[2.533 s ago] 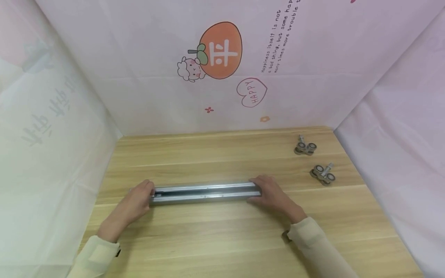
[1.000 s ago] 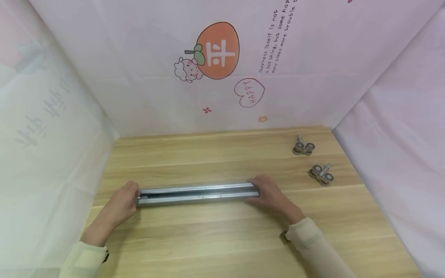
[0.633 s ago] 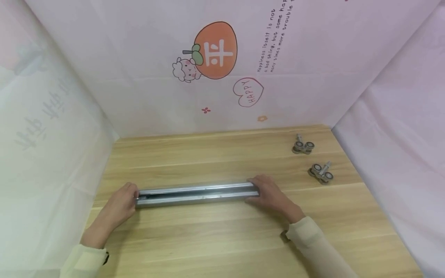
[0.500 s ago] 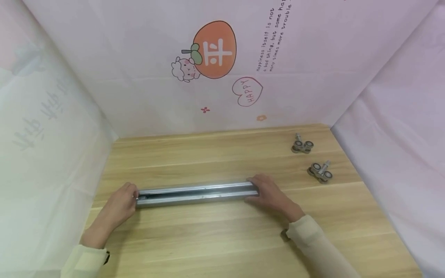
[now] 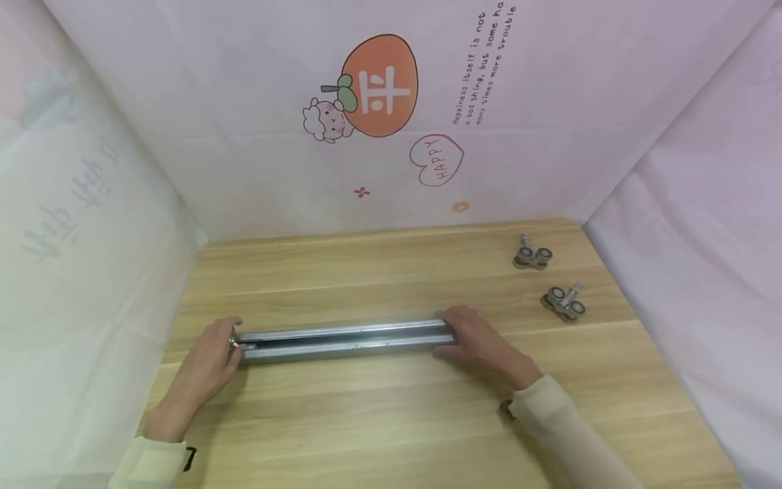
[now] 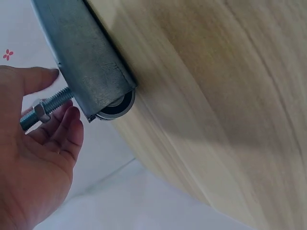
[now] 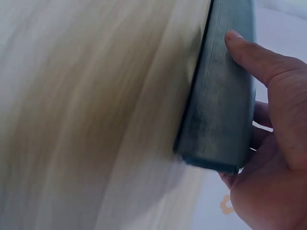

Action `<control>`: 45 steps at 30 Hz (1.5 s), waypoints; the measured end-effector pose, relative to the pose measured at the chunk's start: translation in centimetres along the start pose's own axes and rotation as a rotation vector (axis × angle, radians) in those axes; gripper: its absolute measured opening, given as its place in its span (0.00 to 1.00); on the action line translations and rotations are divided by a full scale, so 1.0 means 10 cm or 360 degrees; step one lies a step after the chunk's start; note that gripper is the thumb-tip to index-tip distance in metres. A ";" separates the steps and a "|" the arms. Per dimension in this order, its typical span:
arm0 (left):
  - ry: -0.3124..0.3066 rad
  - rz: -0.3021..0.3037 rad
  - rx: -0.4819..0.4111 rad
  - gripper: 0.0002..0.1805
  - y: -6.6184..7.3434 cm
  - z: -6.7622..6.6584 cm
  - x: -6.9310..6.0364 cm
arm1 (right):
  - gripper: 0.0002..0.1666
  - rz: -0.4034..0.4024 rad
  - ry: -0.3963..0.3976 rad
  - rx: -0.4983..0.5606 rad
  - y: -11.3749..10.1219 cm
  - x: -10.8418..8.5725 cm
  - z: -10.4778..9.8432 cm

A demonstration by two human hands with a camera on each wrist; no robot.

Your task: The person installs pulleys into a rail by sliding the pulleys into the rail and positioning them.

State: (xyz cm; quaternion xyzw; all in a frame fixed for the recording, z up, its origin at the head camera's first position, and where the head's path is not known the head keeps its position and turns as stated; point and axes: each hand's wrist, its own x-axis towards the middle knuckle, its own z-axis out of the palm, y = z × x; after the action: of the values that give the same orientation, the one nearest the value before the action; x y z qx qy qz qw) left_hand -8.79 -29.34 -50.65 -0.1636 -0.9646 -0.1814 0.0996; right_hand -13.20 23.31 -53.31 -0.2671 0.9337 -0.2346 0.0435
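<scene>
A grey metal rail (image 5: 342,341) lies across the wooden table, its slot facing up. At its left end is a roller wheel (image 6: 117,108), partly inside the rail, with a threaded bolt (image 6: 57,99) and nut sticking out. My left hand (image 5: 204,363) is around that bolt, thumb and fingers spread apart with the bolt between them; in the left wrist view one digit reaches the rail's edge. Whether the fingers touch the bolt is unclear. My right hand (image 5: 482,343) grips the rail's right end, thumb on one side (image 7: 220,96) and fingers on the other.
Two roller assemblies with bolts lie at the table's right: one farther back (image 5: 533,258), another nearer (image 5: 563,304). Printed pale cloth walls (image 5: 275,183) stand behind the table (image 5: 366,421) and at both sides.
Since the earliest frame, my left hand and the rail's visible left end shifted left. In the latest frames the left fingers loosened and spread, uncovering the bolt. My right hand stays on the rail.
</scene>
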 end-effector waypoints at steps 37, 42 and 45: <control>-0.0330 -0.0406 -0.0589 0.52 -0.19 0.00 -0.08 | 0.31 0.0591 0.0236 -0.0148 1.64 -0.63 -1.57; -0.0335 -0.0412 -0.0573 0.50 -0.23 0.05 -0.08 | 0.33 0.0723 0.0156 -0.0209 1.77 -0.69 -1.63; -0.0325 -0.0404 -0.0579 0.49 -0.24 0.08 -0.08 | 0.35 0.0803 0.0096 -0.0220 1.87 -0.72 -1.63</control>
State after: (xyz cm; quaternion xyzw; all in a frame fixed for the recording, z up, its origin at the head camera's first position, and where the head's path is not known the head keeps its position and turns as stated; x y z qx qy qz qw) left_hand -9.03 -31.32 -52.31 -0.0737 -0.9339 -0.3458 -0.0533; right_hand -19.39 47.80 -47.82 -0.0209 0.9854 -0.1599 0.0545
